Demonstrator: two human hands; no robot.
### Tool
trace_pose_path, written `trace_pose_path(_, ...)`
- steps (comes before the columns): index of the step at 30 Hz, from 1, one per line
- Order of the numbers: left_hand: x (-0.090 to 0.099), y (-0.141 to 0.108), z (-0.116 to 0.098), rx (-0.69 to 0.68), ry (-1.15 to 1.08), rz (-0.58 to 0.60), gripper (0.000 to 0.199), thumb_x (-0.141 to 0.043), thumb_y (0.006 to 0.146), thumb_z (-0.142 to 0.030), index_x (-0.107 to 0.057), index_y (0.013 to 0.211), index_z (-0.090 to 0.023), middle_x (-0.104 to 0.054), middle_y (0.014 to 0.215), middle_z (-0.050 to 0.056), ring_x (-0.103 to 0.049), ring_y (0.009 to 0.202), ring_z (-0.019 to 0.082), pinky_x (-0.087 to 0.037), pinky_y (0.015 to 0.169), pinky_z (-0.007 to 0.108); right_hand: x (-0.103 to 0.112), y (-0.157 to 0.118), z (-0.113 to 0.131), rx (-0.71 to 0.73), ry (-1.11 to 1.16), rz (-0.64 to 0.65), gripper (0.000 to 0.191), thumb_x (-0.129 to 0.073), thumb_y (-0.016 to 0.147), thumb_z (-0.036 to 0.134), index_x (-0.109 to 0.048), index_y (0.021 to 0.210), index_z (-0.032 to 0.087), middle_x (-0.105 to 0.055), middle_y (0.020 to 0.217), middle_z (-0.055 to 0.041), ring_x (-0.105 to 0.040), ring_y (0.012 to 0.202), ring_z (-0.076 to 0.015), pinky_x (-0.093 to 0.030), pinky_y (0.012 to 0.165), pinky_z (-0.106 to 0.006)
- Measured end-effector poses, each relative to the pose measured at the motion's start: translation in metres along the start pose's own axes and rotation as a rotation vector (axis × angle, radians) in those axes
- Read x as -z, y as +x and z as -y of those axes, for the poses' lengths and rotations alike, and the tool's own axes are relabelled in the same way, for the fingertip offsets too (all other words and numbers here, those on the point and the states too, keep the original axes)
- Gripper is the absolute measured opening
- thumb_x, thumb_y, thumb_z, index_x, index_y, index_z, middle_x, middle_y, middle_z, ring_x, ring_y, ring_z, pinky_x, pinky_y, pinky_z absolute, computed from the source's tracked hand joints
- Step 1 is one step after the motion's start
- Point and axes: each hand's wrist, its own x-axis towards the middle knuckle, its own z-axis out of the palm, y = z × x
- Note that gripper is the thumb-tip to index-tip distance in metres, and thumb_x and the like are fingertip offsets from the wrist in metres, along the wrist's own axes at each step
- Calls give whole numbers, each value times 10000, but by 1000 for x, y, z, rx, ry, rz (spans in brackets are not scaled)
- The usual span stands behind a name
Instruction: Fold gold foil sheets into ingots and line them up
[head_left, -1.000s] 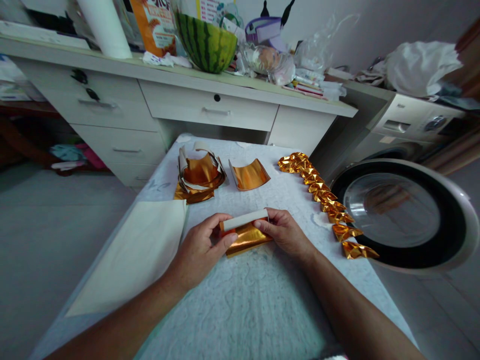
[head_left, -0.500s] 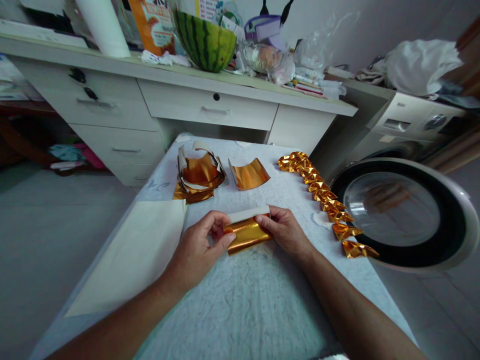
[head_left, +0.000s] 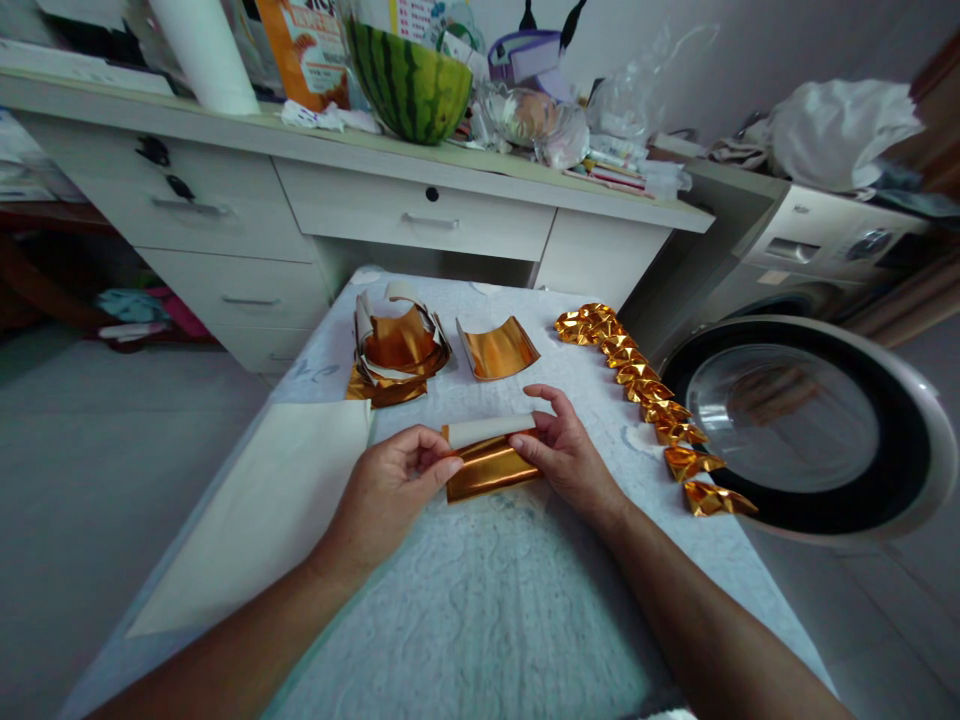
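A sheet of gold foil paper, partly folded so a strip of its pale back shows along the far edge, is held over the middle of the table. My left hand pinches its left end between thumb and fingers. At the right end, my right hand grips it with the thumb on the gold face, the index finger lifted away. Beyond them lie a single curved gold sheet and a curled stack of gold sheets. Folded gold foil pieces form a row on the right.
The cloth-covered table carries a pale paper sheet on its left. Behind stands a white desk with a watermelon half and clutter. An open washing machine door sits close to the table's right side.
My right index finger has lifted off the far edge of the foil paper. My left hand has shifted slightly, and more of the paper's left end shows.
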Motion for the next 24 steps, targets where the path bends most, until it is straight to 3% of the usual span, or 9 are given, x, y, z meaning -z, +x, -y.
trace_pose_path(2,0,0,0,12,-12,-12,148,-669,783,-313,-604,778,-180,-574,666,-37,-539,613,109,-420,558,210,0,0,1,28,8,26,584,-779,731,378,-378,1150,313,-581,768,64,-574,660,-127,-429,598,-227)
trace_pose_path(6,1,0,0,6,-13,-37,139,-670,779,-307,-613,782,-181,-593,674,-29,-563,627,120,-439,572,217,2,0,2,13,-81,43,371,-758,736,426,-494,912,234,-569,814,25,-542,698,-120,-413,632,-236)
trace_pose_path(10,2,-1,1,-18,14,-48,146,-668,782,-321,-624,776,-182,-601,676,-23,-568,627,126,-447,572,224,5,-1,2,-37,-163,10,343,-755,730,452,-533,781,196,-529,708,30,-465,624,-104,-350,579,-229)
trace_pose_path(13,3,-1,1,-50,58,-62,133,-662,789,-313,-630,773,-184,-619,710,-16,-586,653,134,-464,599,238,5,-1,1,-59,-156,18,348,-759,727,457,-533,741,193,-507,659,41,-434,591,-97,-322,554,-225)
trace_pose_path(18,3,0,0,-128,71,-104,110,-658,798,-278,-635,755,-181,-679,1001,38,-647,924,186,-498,829,312,4,-2,1,-79,-80,61,357,-772,724,445,-523,725,190,-518,639,46,-432,555,-83,-305,521,-215)
trace_pose_path(24,4,-2,1,-75,42,-80,120,-660,813,-301,-639,791,-185,-682,885,13,-649,782,158,-505,725,288,3,-2,0,-95,-54,78,351,-772,730,439,-521,727,192,-535,624,46,-440,536,-81,-306,504,-209)
